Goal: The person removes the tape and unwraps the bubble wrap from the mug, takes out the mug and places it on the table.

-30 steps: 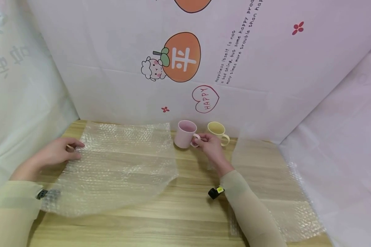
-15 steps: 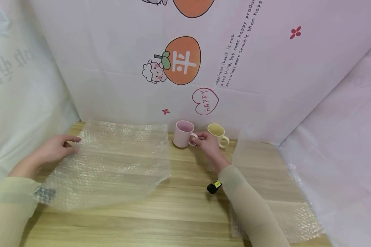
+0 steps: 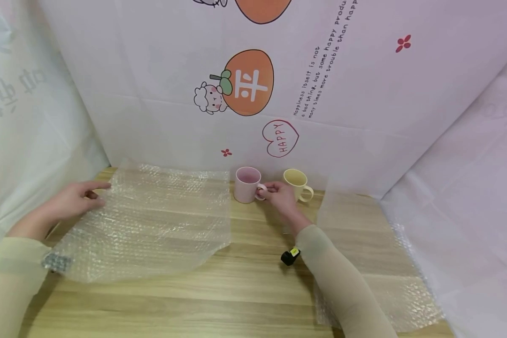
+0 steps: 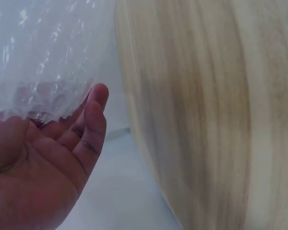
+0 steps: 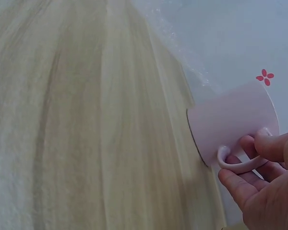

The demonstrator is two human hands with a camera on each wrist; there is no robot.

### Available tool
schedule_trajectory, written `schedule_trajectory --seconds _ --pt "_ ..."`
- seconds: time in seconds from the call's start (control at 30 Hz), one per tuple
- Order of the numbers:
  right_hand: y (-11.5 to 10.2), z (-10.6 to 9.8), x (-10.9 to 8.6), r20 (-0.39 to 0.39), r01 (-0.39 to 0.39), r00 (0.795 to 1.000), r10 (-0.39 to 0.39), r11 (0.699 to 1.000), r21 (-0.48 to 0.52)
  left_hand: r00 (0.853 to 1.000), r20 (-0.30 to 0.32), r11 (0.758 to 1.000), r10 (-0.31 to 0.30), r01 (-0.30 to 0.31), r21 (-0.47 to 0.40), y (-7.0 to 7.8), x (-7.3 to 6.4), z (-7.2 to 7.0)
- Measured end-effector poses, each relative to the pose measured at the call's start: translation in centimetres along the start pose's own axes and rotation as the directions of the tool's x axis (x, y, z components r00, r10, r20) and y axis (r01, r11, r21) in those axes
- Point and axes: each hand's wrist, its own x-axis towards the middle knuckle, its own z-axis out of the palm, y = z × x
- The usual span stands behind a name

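Observation:
At the left of the head view, my left hand [image 3: 73, 202] holds the left edge of a clear sheet of bubble wrap [image 3: 165, 220]. In the left wrist view, that edge lies between the thumb and the fingers, with some fingertips hidden behind it. My right hand [image 3: 280, 199] grips the handle of a pink mug [image 3: 246, 188], which is upright by the back wall, just beside the sheet's right edge. The right wrist view has fingers and thumb around the handle. Behind the right hand, a yellow mug [image 3: 295, 179] stands upright, partly covered by it.
A second sheet of bubble wrap [image 3: 363, 253] lies at the right, partly under the right forearm. The wooden table [image 3: 186, 305] meets a printed white cloth wall [image 3: 160, 126] at the back. Further white cloths hang on both sides.
The pink mug has shifted slightly left with my right hand. My left hand and the left bubble wrap have moved a little left too. The yellow mug stays put.

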Motion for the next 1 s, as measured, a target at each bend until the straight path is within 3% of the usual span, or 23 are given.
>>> schedule_trajectory --seconds 0.2,0.43,0.5,0.57,0.63,0.77,0.93,1.0 --pt "0.3 0.3 -0.1 -0.009 0.02 1.0 -0.021 0.996 -0.089 1.0 -0.001 0.999 -0.028 0.028 -0.028 -0.5 -0.2 0.3" --pt "-1.7 0.3 -2.2 -0.089 0.105 0.987 -0.136 0.952 -0.289 0.999 0.004 0.999 -0.045 0.045 -0.014 0.0 -1.8 0.0" --pt "-2.8 0.8 -3.4 -0.06 0.166 0.979 -0.195 0.934 -0.317 0.998 0.008 0.998 -0.062 0.062 0.0 0.5 -2.6 -0.5" --pt "-3.7 1.5 -4.6 0.033 0.246 0.967 -0.251 0.9 -0.36 0.997 0.006 0.997 -0.077 0.077 0.004 0.9 -3.4 -1.0" --pt "-4.3 2.6 -5.8 0.164 0.32 0.947 -0.276 0.85 -0.418 0.996 0.001 0.996 -0.087 0.087 0.002 1.3 -4.3 -1.3" --pt "-4.3 4.9 -7.4 0.431 0.454 0.867 -0.249 0.751 -0.48 0.999 0.025 1.0 -0.03 0.03 0.003 2.3 -5.5 -1.1" --pt "-3.3 6.6 -8.8 0.616 0.542 0.775 -0.14 0.647 -0.536 0.989 0.138 0.998 0.051 -0.054 0.017 3.0 -6.4 0.9" --pt "-2.8 6.8 -9.1 0.665 0.582 0.741 -0.094 0.585 -0.565 0.982 0.176 0.998 0.068 -0.069 0.002 2.9 -6.7 1.8"
